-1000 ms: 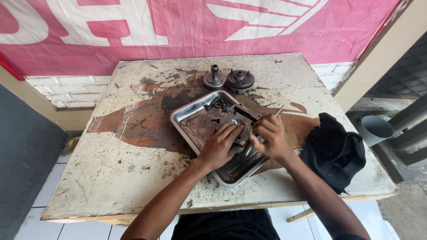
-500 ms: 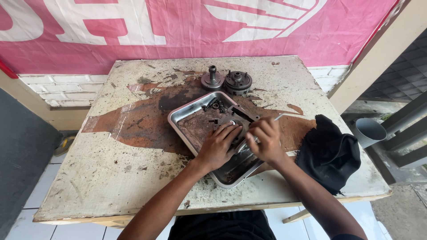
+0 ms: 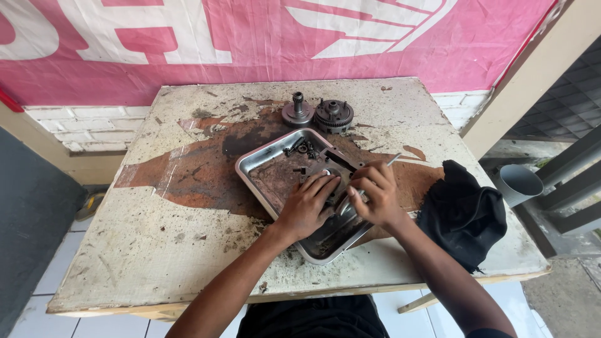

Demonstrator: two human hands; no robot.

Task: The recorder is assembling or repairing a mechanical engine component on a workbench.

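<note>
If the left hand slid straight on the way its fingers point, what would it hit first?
The left hand lies flat in the tray, fingers aimed up and right. Going on, it would likely first meet the dark metal part just ahead of its fingertips, then the tray's far rim. Depth is hard to judge.

Left hand presses a part in the metal tray; right hand grips a tool.

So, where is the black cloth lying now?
In the head view, the black cloth lies at the table's right edge, right of the metal tray.
</note>
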